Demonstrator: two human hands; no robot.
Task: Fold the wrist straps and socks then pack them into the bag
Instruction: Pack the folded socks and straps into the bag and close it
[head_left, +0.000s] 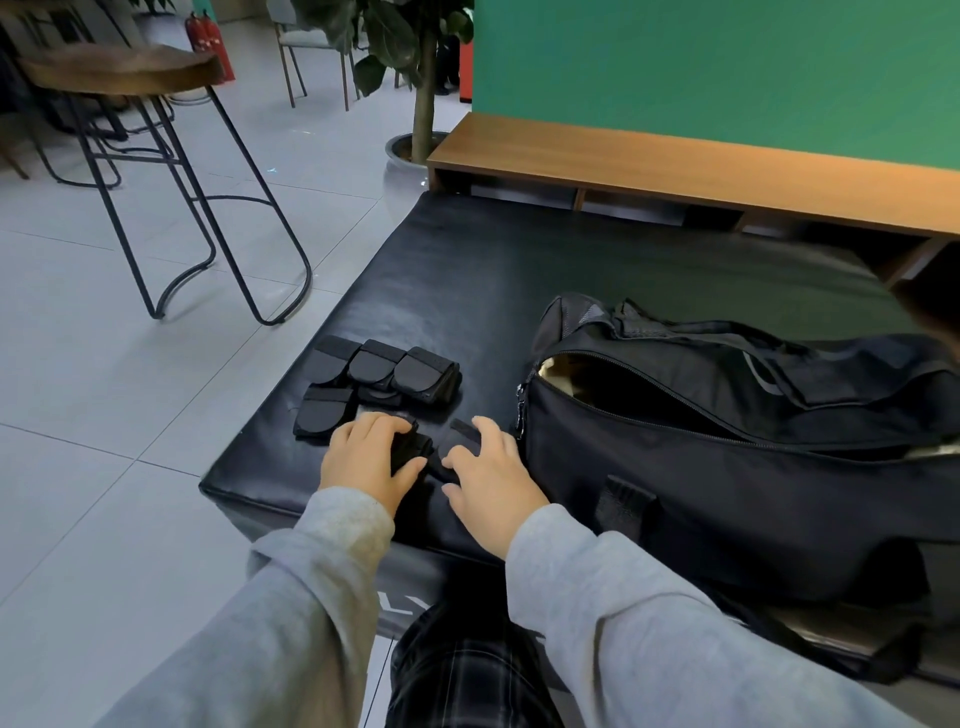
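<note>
Several folded black wrist straps (382, 379) lie in two rows on the black padded mat (467, 270), just beyond my hands. My left hand (366, 457) grips a partly rolled black strap (410, 449), thumb underneath and fingers curled over it. My right hand (491, 473) rests beside it, its fingers lying on the strap's loose tail (465, 431). The black duffel bag (727, 467) lies to the right, its top zip open and a dark interior showing. I see no socks.
A wooden shelf bench (675, 171) runs along the mat's far side below a green wall. On the tiled floor to the left stand a metal-legged bar stool (156, 130) and a potted plant (423, 104). The mat's front left corner is near my knees.
</note>
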